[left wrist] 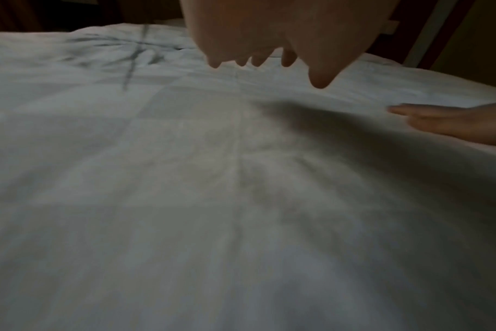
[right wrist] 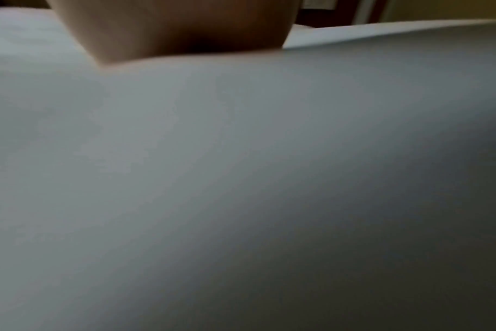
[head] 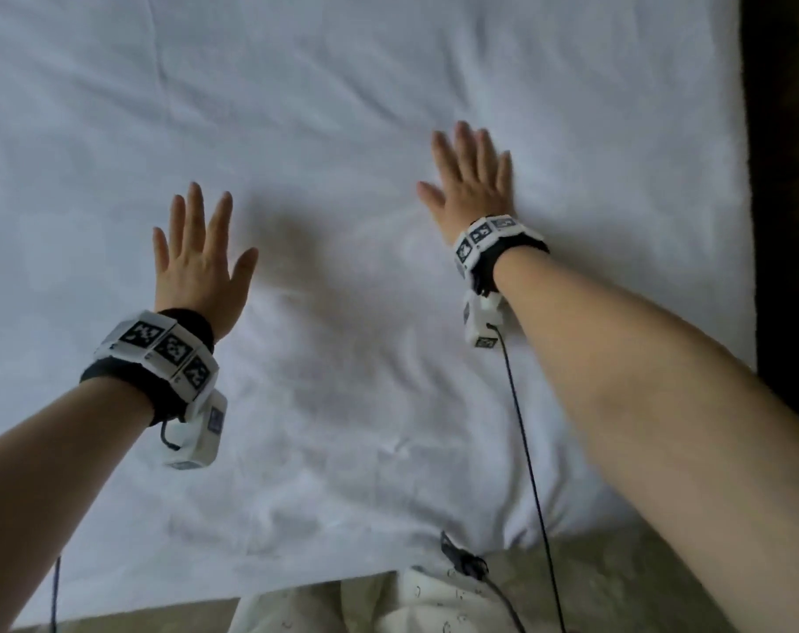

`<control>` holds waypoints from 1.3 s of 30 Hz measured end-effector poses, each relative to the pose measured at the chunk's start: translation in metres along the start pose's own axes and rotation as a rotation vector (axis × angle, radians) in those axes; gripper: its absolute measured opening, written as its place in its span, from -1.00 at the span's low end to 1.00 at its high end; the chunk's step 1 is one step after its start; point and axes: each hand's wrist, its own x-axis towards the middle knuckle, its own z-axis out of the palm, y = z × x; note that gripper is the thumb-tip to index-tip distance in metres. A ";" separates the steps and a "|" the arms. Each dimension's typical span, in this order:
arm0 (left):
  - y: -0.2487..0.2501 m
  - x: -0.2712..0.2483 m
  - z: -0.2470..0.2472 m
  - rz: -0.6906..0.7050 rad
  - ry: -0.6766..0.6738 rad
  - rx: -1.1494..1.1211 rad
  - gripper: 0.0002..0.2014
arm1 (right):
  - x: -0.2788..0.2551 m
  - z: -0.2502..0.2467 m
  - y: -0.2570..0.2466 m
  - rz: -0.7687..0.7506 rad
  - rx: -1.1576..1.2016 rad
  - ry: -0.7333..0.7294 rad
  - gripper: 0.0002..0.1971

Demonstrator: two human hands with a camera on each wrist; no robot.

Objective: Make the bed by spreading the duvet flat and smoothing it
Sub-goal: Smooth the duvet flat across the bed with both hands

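A white duvet (head: pixel 352 130) covers the bed and fills most of the head view, with soft wrinkles near its middle and front edge. My left hand (head: pixel 196 258) hovers just above it, palm down, fingers straight and spread; the left wrist view shows the left hand (left wrist: pixel 258 44) clear of the duvet (left wrist: pixel 184 179) with a shadow below. My right hand (head: pixel 473 185) lies flat on the duvet further away and to the right, fingers straight. In the right wrist view the right hand (right wrist: pixel 181 33) presses into the duvet (right wrist: pixel 241 156).
The duvet's right edge (head: pixel 744 221) runs beside a dark floor strip (head: pixel 786 175). Its front edge (head: pixel 297 582) hangs above a beige floor (head: pixel 617 577). Black cables (head: pixel 525 450) trail from both wrist cameras across the front of the duvet.
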 end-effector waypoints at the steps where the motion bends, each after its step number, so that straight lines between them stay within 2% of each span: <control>1: 0.014 0.002 0.005 -0.015 0.002 -0.021 -0.39 | 0.002 -0.007 0.038 0.112 0.017 0.005 -0.36; 3: 0.044 0.009 0.013 -0.050 0.011 -0.071 -0.39 | 0.000 -0.025 0.111 0.365 0.063 0.021 -0.34; 5: 0.069 0.019 0.017 -0.081 0.031 -0.114 -0.39 | 0.000 -0.044 0.154 0.561 0.123 0.065 -0.31; 7: 0.090 0.032 0.018 -0.114 0.049 -0.148 -0.39 | 0.010 -0.060 0.163 0.541 0.145 0.105 -0.29; 9: 0.104 0.049 0.016 -0.132 0.051 -0.160 -0.39 | 0.024 -0.065 0.141 0.356 0.129 0.131 -0.30; 13: 0.114 0.085 0.009 -0.128 0.071 -0.137 -0.40 | 0.056 -0.056 0.046 -0.049 0.095 0.098 -0.31; 17: 0.094 0.113 0.008 -0.166 0.097 -0.093 -0.42 | 0.067 -0.041 -0.044 -0.530 -0.113 -0.028 -0.31; 19: 0.077 0.115 0.015 -0.224 0.047 -0.071 -0.41 | 0.074 -0.032 -0.052 -0.664 -0.238 -0.070 -0.31; 20: 0.071 0.114 0.021 -0.238 0.012 -0.050 -0.41 | 0.084 -0.031 -0.041 -0.658 -0.256 -0.056 -0.31; 21: 0.066 0.111 0.027 -0.236 -0.015 -0.018 -0.41 | 0.098 -0.032 -0.022 -0.585 -0.222 -0.023 -0.32; 24: 0.063 0.112 0.036 -0.208 -0.035 0.026 -0.40 | 0.135 -0.052 0.072 -0.099 -0.032 0.128 -0.36; 26: 0.066 0.114 0.036 -0.202 -0.033 0.013 -0.40 | 0.141 -0.066 0.145 0.201 0.020 0.191 -0.37; 29: 0.067 0.113 0.035 -0.215 -0.017 0.020 -0.40 | 0.122 -0.077 0.228 0.695 0.211 0.182 -0.34; 31: 0.069 0.110 0.035 -0.230 -0.017 0.020 -0.41 | 0.104 -0.076 0.250 0.951 0.354 0.165 -0.32; 32: 0.072 0.109 0.034 -0.229 -0.018 0.013 -0.41 | 0.097 -0.074 0.250 0.990 0.400 0.171 -0.32; 34: 0.081 0.106 0.033 -0.207 -0.005 -0.016 -0.41 | 0.086 -0.065 0.229 0.899 0.440 0.220 -0.33; 37: 0.106 0.096 0.040 -0.112 -0.014 -0.022 -0.39 | 0.067 -0.050 0.169 0.584 0.307 0.272 -0.32; 39: 0.126 0.083 0.050 -0.032 -0.038 -0.019 -0.34 | 0.045 -0.039 0.123 0.261 0.174 0.216 -0.29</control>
